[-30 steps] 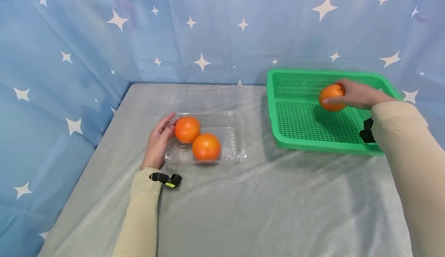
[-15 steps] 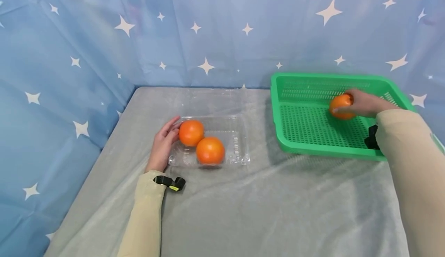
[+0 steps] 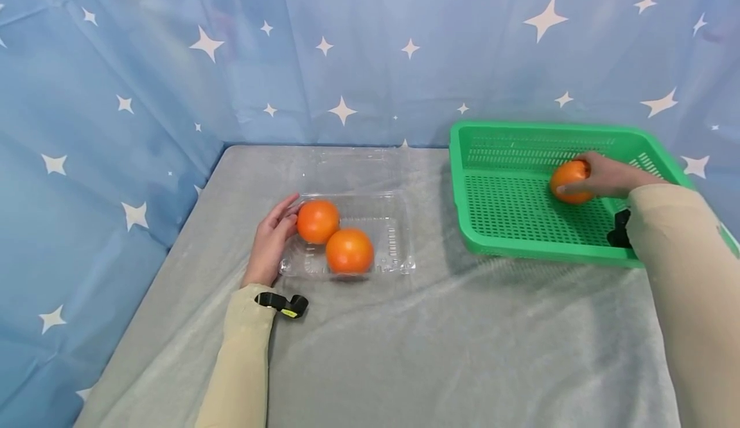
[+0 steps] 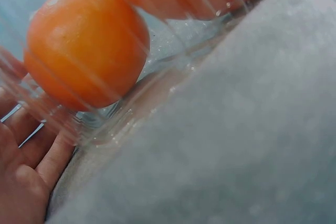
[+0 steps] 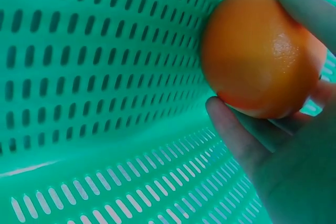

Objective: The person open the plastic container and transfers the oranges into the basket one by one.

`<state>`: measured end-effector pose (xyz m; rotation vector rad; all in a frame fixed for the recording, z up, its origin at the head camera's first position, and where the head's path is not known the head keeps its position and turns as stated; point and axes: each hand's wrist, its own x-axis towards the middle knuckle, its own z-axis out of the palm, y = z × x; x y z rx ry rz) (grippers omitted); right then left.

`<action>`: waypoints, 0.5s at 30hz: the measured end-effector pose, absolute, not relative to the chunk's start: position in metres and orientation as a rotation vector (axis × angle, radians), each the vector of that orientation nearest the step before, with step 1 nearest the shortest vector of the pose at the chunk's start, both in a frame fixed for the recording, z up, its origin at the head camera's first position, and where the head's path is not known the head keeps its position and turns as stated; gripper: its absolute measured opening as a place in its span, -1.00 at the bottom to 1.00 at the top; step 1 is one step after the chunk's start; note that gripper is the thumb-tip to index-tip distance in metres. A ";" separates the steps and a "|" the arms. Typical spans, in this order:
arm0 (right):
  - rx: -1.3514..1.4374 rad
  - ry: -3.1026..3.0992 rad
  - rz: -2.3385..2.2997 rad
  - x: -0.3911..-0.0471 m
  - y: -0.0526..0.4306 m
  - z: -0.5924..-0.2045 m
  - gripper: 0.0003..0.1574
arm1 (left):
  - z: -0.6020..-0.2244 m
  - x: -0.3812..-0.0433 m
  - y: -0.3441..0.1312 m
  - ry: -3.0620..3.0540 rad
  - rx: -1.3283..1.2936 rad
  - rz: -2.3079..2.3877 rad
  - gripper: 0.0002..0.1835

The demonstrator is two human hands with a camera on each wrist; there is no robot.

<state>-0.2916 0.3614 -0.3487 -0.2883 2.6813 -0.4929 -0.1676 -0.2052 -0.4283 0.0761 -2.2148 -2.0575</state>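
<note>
Head view. My right hand [image 3: 609, 176] is inside the green basket [image 3: 543, 249], closed round an orange fruit [image 3: 568, 182], with the thumb on the near side of it. The fruit sits low in the basket, in its right half; I cannot tell whether it bears on the floor. My left hand [image 3: 268, 241] lies against the left side of the clear container [image 3: 384, 225], fingers loosely extended, gripping nothing. In the container are two more fruits, touching each other: the rear fruit [image 3: 318, 221], close to my left fingers, and the front fruit [image 3: 349, 252], set a little to the right. The transparent lid [image 3: 355, 166] is laid back behind the container. Grey cloth [image 3: 439, 344] lies under both vessels; a blue curtain [image 3: 370, 49] with white stars hangs behind.

Left wrist view. My left palm is spread, fingers reaching to the clear wall. One fruit shows whole through the plastic, and part of the second is at the top edge.

Right wrist view. My digits press the fruit from above and below, spread to about its width; other fingers are partly hidden behind it. The slotted wall and floor of the basket fill the remainder.
</note>
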 end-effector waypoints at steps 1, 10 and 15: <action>-0.287 2.678 -0.492 -0.291 0.361 -0.349 0.11 | -0.428 -0.168 -0.205 -2.216 0.074 -2.057 -0.60; -0.325 2.695 -0.468 -0.293 0.363 -0.350 0.04 | -0.427 -0.167 -0.205 -2.211 0.069 -2.059 -0.60; -0.340 2.686 -0.455 -0.293 0.362 -0.348 0.11 | -0.426 -0.167 -0.205 -2.218 0.072 -2.053 -0.59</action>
